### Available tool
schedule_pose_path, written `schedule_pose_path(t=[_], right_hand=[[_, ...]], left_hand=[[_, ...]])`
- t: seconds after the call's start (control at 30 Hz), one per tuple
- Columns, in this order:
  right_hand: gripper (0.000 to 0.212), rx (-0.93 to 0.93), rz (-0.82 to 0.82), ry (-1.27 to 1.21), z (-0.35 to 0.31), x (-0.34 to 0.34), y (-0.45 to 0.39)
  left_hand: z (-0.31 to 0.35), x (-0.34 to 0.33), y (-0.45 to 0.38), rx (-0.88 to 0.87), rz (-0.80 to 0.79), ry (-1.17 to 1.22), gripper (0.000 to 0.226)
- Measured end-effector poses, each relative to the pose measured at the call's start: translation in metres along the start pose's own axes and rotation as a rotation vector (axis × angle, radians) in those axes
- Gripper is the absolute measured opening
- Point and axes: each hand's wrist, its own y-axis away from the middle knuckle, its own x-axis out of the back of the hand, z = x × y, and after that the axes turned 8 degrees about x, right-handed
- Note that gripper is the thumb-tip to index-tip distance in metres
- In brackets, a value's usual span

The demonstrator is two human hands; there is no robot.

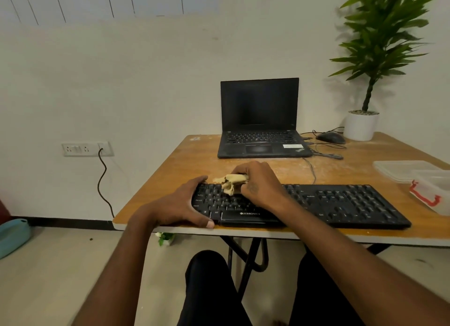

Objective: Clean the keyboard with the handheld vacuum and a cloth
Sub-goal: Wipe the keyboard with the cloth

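A black keyboard (341, 204) lies along the front edge of the wooden table (182, 160). My right hand (258, 182) grips a crumpled beige cloth (231, 182) and holds it against the keys in the keyboard's upper left area. My left hand (185, 204) grips the keyboard's left end, fingers over the far edge and thumb at the near edge. No handheld vacuum is in view.
An open black laptop (260, 121) sits at the back of the table, with a mouse (331, 137) and cables to its right. A potted plant (362, 126) stands at the back right. Clear plastic containers (423, 179) sit at the right edge. A wall socket (87, 149) with a cord is left.
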Motion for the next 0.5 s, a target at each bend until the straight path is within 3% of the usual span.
schedule_pose_path(t=[0.2,0.5], right_hand=[[0.056,0.067,-0.072,-0.102,-0.012,0.017,0.053],[0.039,-0.068,0.067,0.026,0.024,0.022,-0.002]], left_hand=[[0.001,0.000,0.000,-0.010,0.004,-0.003,0.140],[0.001,0.001,-0.001,-0.018,-0.018,-0.002,0.139]])
